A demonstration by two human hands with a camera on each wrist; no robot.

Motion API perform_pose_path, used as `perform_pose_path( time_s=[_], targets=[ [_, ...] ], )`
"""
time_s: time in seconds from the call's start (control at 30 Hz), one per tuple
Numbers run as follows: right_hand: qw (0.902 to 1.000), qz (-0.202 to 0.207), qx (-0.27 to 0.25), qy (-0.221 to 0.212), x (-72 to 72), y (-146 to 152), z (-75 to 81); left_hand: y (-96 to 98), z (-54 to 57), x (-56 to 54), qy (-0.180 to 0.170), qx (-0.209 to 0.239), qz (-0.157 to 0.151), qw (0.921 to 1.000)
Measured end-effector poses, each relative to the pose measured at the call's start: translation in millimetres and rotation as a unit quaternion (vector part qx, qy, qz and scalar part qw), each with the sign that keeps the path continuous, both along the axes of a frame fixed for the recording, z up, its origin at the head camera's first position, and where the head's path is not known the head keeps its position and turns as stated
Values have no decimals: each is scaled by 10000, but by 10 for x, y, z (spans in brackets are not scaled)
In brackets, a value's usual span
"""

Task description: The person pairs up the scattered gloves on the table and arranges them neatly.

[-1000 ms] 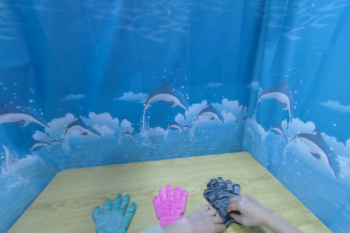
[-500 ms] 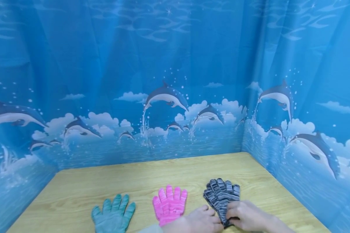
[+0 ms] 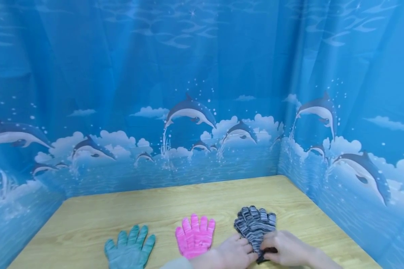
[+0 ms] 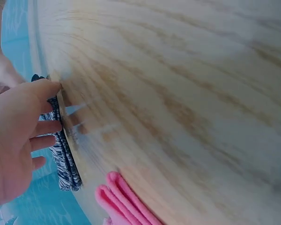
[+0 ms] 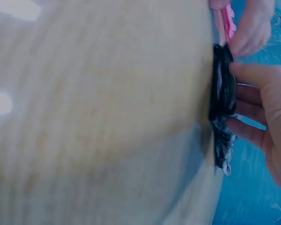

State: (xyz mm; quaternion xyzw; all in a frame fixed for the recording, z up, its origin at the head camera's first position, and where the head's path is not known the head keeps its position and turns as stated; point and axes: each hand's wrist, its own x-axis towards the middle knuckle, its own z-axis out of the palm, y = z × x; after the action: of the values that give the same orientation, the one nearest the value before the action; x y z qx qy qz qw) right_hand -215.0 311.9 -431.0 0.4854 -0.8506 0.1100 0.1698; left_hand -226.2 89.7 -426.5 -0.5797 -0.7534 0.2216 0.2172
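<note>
A pair of black-and-grey knit gloves (image 3: 256, 228) lies stacked at the right of the table, fingers pointing away and dark cuffs toward me. At their lower left edge my left hand (image 3: 233, 252) rests on the table, its loosely straight fingers touching the gloves near the cuff. From the right, my right hand (image 3: 286, 248) has curled fingers and thumb on the cuff of the gloves. In the right wrist view the dark cuff (image 5: 222, 84) lies against that thumb and fingers. To the left a pink glove (image 3: 195, 235) lies flat, partly covered by my left forearm.
Farther left lies a green glove (image 3: 129, 250), cut off by the lower frame edge. All the gloves lie on a light wood-grain table (image 3: 175, 198). Blue curtains (image 3: 148, 74) printed with dolphins close off the back and sides.
My left hand has shifted slightly up against the gloves' edge. The right hand has moved down a little at the cuff, and less of the cuff shows than a second ago.
</note>
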Motion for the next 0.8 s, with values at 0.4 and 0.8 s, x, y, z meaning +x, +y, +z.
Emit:
perform_pose_path(
  time_s=[0.4, 0.8],
  targets=[
    [9962, -513, 324, -617, -105, 33, 126, -62, 76, -284, -222, 552, 342, 9976],
    [9947, -371, 417, -867, -101, -19, 168, -58, 150, -625, -727, 1145, 1671, 9766]
  ],
)
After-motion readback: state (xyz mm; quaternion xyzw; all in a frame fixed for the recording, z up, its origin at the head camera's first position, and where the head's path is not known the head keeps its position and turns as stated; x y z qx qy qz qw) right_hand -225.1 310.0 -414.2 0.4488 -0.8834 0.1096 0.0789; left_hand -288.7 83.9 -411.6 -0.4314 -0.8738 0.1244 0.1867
